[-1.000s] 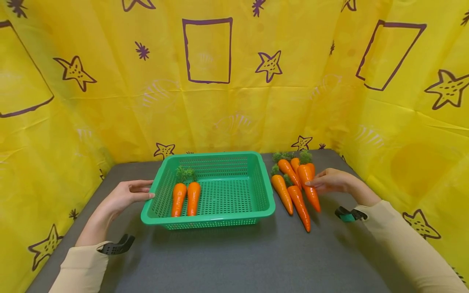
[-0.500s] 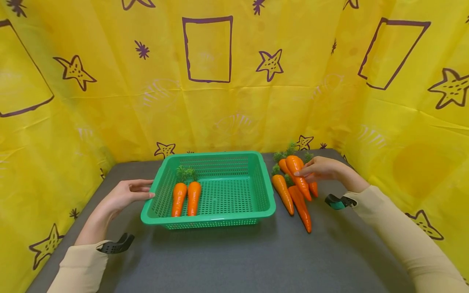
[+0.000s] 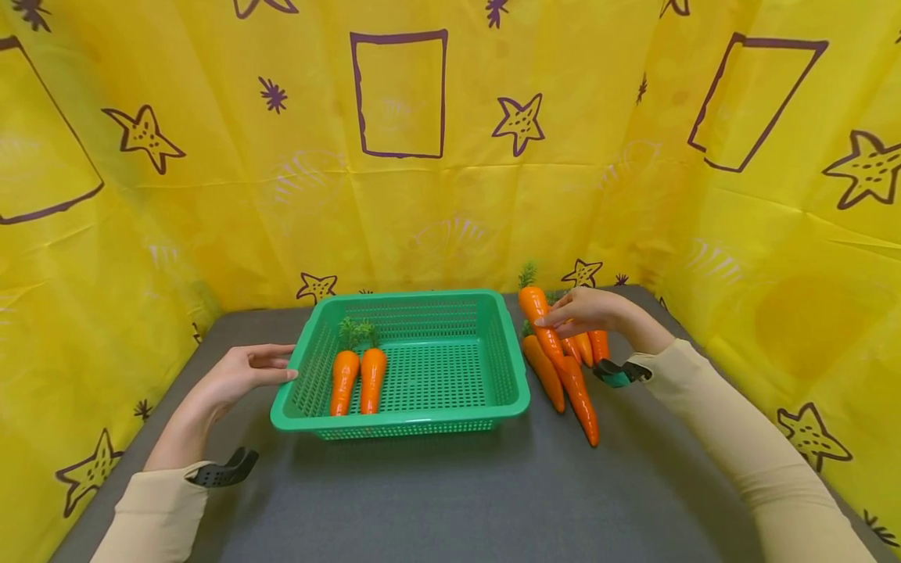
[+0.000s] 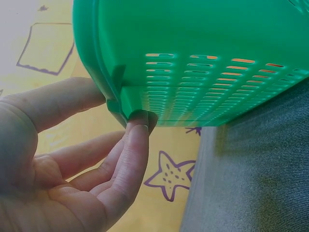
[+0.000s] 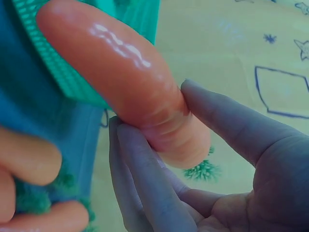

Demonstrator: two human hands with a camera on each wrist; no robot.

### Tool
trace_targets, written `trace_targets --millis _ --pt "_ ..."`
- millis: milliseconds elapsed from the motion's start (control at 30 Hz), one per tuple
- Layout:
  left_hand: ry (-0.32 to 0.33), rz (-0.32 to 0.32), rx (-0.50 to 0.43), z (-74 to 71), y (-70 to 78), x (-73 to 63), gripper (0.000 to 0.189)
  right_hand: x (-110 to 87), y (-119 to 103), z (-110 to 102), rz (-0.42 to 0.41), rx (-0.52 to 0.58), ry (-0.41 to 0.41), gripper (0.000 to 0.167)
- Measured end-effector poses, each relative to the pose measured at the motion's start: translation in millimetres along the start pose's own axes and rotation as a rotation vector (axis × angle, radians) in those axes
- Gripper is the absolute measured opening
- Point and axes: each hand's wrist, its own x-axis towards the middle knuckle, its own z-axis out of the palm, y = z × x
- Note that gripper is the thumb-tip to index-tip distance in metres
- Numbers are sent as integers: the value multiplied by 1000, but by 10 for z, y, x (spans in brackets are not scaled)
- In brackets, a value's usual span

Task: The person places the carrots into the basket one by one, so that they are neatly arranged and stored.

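Observation:
My right hand [image 3: 587, 309] pinches an orange carrot [image 3: 540, 317] with a green leafy top, held above several other carrots [image 3: 579, 403] beside the basket. In the right wrist view, thumb and fingertips grip opposite sides of this carrot [image 5: 130, 77]. Its tip points toward the camera, tilted. At the left end of the green perforated basket [image 3: 422, 421], my left hand [image 3: 235, 377] holds the rim, with thumb and fingers on either side of it in the left wrist view [image 4: 96, 159]. Two carrots [image 3: 343, 383] lie side by side inside the basket, leafy tops toward the back.
A dark grey cloth-covered table [image 3: 422, 500] lies under everything. Yellow curtain [image 3: 450, 203] with purple star drawings encloses the back and both sides, close behind the basket. The loose carrots lie right against the basket's right side, some overlapping.
My right hand has lifted the carrot off the pile and carried it left and up, toward the basket's right rim. The left hand and basket have stayed put.

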Motion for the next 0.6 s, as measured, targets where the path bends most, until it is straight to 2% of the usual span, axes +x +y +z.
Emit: trace_targets --millis 133,333,467,600 --pt "-2 -1 -4 0 -8 -3 66 63 -134 61 -6 -13 -9 53" --pt "1 -2 -3 0 -4 2 66 173 -307 147 -8 -33 -7 43" --pt "-1 -5 -8 -2 10 -5 66 257 -396 201 -28 -24 -45 51" --pt "-2 -11 -5 -1 10 -9 66 352 -473 271 -36 0 -65 49"
